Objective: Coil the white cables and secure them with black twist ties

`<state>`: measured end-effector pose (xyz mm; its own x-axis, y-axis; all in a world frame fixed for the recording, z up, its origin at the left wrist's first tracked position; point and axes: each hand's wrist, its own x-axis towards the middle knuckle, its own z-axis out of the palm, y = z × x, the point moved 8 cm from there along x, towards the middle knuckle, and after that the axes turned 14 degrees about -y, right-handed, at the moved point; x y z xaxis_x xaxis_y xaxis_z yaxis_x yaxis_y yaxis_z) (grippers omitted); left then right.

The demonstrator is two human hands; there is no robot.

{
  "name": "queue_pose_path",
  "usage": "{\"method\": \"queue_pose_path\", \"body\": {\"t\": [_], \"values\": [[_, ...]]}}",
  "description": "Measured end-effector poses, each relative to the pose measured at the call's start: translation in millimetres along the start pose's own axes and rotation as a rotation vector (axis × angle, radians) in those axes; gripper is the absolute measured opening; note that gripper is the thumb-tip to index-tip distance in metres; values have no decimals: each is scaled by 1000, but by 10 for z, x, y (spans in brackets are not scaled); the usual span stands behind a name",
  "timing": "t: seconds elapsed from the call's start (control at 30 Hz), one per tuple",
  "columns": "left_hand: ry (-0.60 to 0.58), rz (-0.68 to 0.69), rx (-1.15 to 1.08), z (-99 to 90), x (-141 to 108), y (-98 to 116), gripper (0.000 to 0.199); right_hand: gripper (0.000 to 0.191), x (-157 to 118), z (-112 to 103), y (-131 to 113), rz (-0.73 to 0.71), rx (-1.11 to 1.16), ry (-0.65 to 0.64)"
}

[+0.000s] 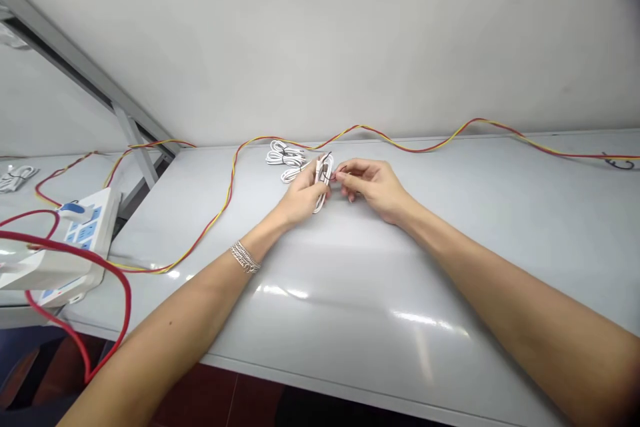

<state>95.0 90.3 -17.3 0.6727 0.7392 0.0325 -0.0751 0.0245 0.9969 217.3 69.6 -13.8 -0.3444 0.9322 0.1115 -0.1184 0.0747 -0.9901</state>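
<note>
At lower centre of the frame, the grey bench (350,320) shows streaks of glare. At mid-frame, my left hand (303,200) grips a coiled white cable (319,173); my right hand (373,187), just beside it, pinches a thin strand (335,177) between thumb and fingers. Just beyond, tied white cable bundles (285,155) lie on the bench. Farther back, a twisted red-and-yellow wire (360,126) runs below the wall (380,33).

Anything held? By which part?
Left grip: coiled white cable, by the coil's middle. Right grip: thin strand, pinched; which part is unclear.
</note>
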Motion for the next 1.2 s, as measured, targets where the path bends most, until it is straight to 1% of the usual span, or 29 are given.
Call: {"method": "queue_pose_path", "body": {"t": [0.07, 0.1, 0.2, 0.27, 0.33, 0.4, 0.53, 0.6, 0.73, 0.83, 0.9, 1.0, 1.07, 1.2], "values": [[-37, 50, 48, 21, 22, 14, 23, 43, -1, 23, 10, 12, -17, -20], [-36, 83, 54, 16, 29, 22, 21, 42, -2, 26, 13, 15, -21, -17], [16, 132, 39, -40, 33, 16, 29, 40, -3, 29, 12, 14, -43, -1], [37, 127, 44, -64, 29, 6, 36, 39, -1, 37, 12, 21, -70, -4], [31, 124, 79, -60, 26, 21, 38, 40, -2, 40, 16, 28, -82, -7], [-3, 117, 132, -37, 28, 49, 38, 41, -6, 39, 24, 33, -71, -7], [-113, 93, 224, 27, 35, 100, 40, 45, -6, 51, 30, 16, -25, -14], [-133, 92, 250, 26, 30, 133, 40, 46, -3, 53, 25, 1, -11, -10], [-109, 124, 300, -13, 19, 198, 20, 48, -5, 27, 27, 4, 2, 27], [-106, 142, 285, -21, 31, 179, 24, 48, -9, 11, 27, 10, -7, 45], [-100, 114, 223, -33, 48, 111, 29, 48, -11, 10, 27, 13, -19, 50], [-38, 88, 150, -91, 55, 40, 36, 48, -16, 22, 18, 15, -53, 51], [-19, 87, 169, -113, 50, 40, 36, 48, -23, 27, 7, 17, -74, 56], [-87, 100, 229, -85, 33, 93, 37, 47, -35, 21, -3, 15, -67, 60]]}}
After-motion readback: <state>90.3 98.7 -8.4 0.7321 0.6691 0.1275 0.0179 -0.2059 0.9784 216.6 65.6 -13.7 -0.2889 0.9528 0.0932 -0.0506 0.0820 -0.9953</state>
